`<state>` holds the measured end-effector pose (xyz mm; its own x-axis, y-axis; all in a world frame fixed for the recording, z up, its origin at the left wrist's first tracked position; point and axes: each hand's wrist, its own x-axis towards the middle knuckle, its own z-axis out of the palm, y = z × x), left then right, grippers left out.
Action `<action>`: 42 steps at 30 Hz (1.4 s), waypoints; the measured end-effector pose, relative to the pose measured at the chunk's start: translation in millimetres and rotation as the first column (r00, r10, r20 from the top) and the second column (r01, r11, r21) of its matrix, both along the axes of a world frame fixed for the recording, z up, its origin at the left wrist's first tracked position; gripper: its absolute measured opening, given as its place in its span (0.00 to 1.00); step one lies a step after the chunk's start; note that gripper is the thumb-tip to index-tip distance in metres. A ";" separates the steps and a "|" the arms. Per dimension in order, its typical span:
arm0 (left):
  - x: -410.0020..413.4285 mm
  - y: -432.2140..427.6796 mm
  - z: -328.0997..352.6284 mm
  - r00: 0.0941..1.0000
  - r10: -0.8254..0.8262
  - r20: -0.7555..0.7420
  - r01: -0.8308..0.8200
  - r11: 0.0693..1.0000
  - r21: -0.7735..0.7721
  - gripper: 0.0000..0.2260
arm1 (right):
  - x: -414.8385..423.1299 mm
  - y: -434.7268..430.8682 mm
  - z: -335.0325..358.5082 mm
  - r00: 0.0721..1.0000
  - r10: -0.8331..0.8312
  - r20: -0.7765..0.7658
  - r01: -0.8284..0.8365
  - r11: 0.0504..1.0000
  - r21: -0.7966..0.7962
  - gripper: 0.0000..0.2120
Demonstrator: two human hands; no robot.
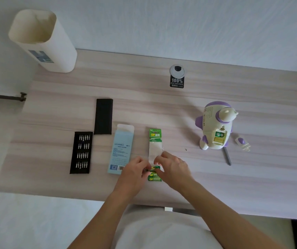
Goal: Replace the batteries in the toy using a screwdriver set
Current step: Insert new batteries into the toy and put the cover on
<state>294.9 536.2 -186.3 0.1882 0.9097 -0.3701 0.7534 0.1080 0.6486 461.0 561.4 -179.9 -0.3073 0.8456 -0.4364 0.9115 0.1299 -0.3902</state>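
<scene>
Both your left hand [134,169] and right hand [172,168] pinch one green battery [154,168] with curled fingers at the near end of the battery pack [155,141]. It lies crosswise, left to right; the pack runs away from you. The toy [214,126] stands well apart on the right, open compartment facing you.

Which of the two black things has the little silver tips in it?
The black tray nearer the person, left of the blue box. Rows of silver bits sit in it; the black piece farther back is plain.
</scene>
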 end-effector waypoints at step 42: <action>27.7 30.3 58.4 0.847 0.321 0.424 -0.329 0.943 -0.057 0.11 | 51.6 -4.7 60.4 0.653 -0.499 -0.569 0.521 0.842 -0.140 0.07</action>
